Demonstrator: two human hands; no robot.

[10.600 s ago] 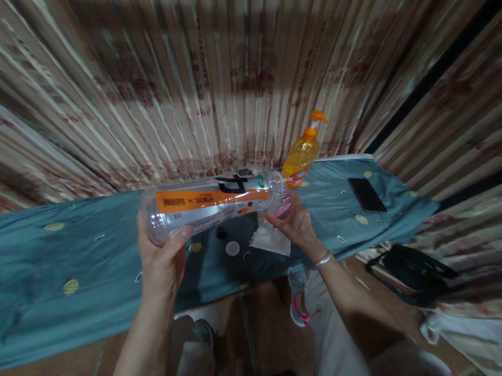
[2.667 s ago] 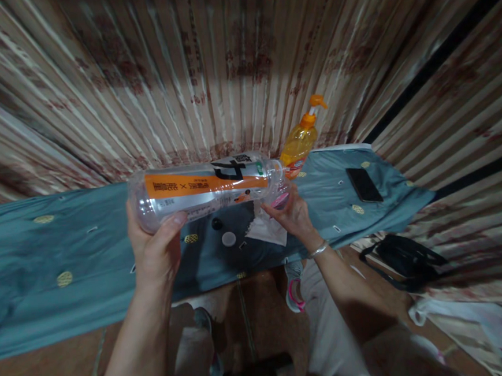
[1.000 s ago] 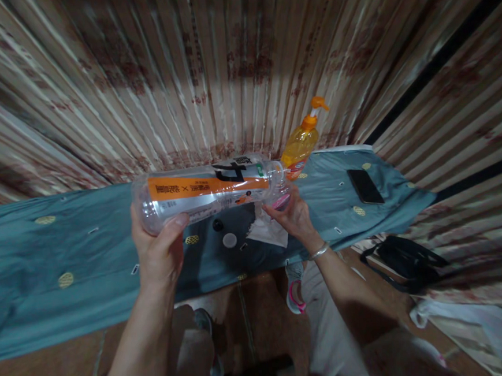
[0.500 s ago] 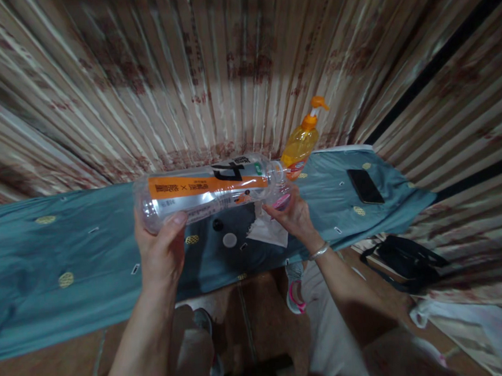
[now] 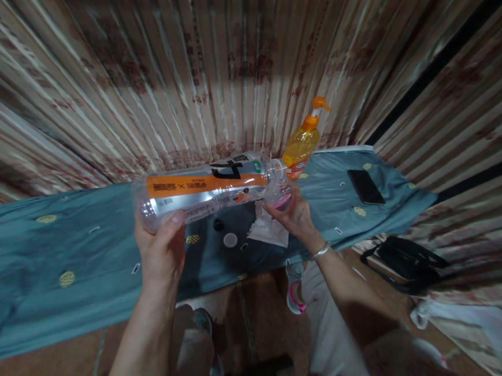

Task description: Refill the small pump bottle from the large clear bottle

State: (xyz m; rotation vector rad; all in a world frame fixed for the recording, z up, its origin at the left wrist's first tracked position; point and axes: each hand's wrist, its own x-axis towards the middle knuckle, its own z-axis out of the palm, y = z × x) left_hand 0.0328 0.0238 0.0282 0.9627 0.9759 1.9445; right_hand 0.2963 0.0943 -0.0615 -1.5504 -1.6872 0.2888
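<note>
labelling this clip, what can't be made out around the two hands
Head view:
Left hand: most fingers hidden behind the large clear plastic bottle with an orange-and-silver label.
Fine print on that label: too small and blurred.
Small clear plastic container: lower part covered by the right hand.
Amber plastic pump bottle: base hidden behind right hand and container.

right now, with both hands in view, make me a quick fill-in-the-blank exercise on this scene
1. The ____ hand grips the bottom end of the big bottle.
2. The bracelet circles the wrist of the ____ hand.
3. The pump head on the yellow bottle is ____.
4. The bag is ____.

Missing words: left; right; orange; black.
</note>
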